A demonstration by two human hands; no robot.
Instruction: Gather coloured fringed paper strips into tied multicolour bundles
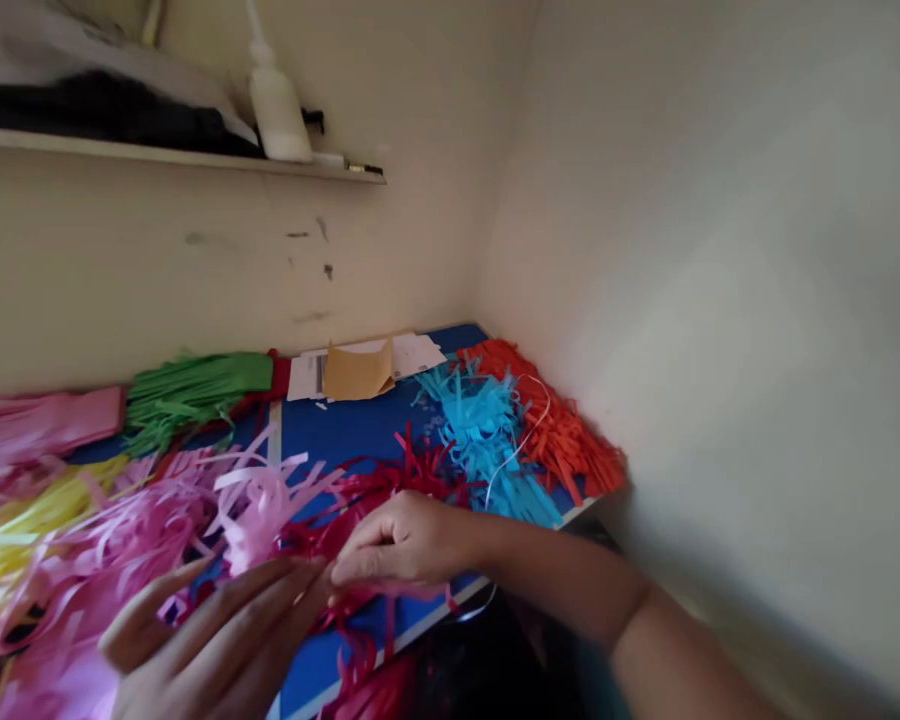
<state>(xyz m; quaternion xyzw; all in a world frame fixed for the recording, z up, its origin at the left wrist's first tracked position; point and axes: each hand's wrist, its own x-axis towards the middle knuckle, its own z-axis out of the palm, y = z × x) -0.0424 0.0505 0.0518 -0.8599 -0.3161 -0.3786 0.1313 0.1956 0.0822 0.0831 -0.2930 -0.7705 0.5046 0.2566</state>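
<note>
Palm down at the lower left, my left hand (225,640) reaches its fingertips to those of the other hand, its outermost finger stretched apart. Those fingertips are closed on a crimson fringed paper strip (360,515), though the thumb is hidden. My right hand (397,540) comes in from the right and pinches the same crimson strip, its thumb and curled forefinger together. Where the fingertips meet, the paper is mostly covered. Crimson streamers spread over the blue tabletop (337,430) and hang off its front edge. Pink fringed paper (266,500) lies just beyond my left hand.
Blue fringe (487,420) and orange-red fringe (562,430) lie at the right, with a thin white string (529,435) across them. Green (195,390) and yellow fringe (37,500) lie left. Folded brown card (358,370) rests at the back. Above, a shelf (195,155) holds a white bottle (279,110).
</note>
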